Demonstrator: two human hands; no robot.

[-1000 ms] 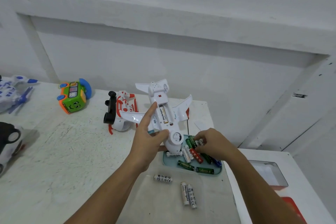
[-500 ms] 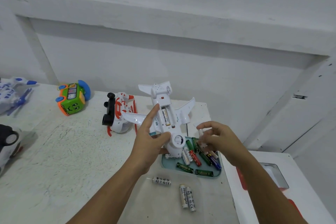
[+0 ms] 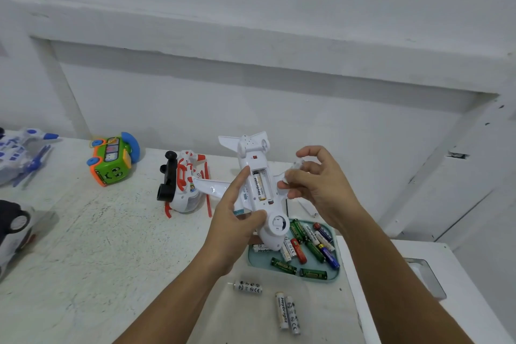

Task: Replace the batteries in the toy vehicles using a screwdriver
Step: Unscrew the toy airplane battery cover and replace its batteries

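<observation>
Hands busy at the upturned toy plane (image 3: 277,225).
The left hand (image 3: 237,221) gripped it belly-up over the desk (image 3: 111,246), its open bay (image 3: 264,184) running lengthwise away from the person, one cell (image 3: 256,187) seated; the right hand (image 3: 321,184), just right of the bay, pinched a blurred white battery (image 3: 293,170).

A: What is shown of the person?

B: Only two hands and two forearms are shown; everything above them is cut off by the lower edge of the view.

A: How are they dressed?

B: The left hand (image 3: 237,221) and the right hand (image 3: 318,184) are seen bare. The left forearm (image 3: 173,296) and the right forearm (image 3: 391,274) are likewise left uncovered up to that edge.

A: And finer marks?

B: The forearms are seen as slim and smooth; nails and smaller marks cannot be made out.
</observation>
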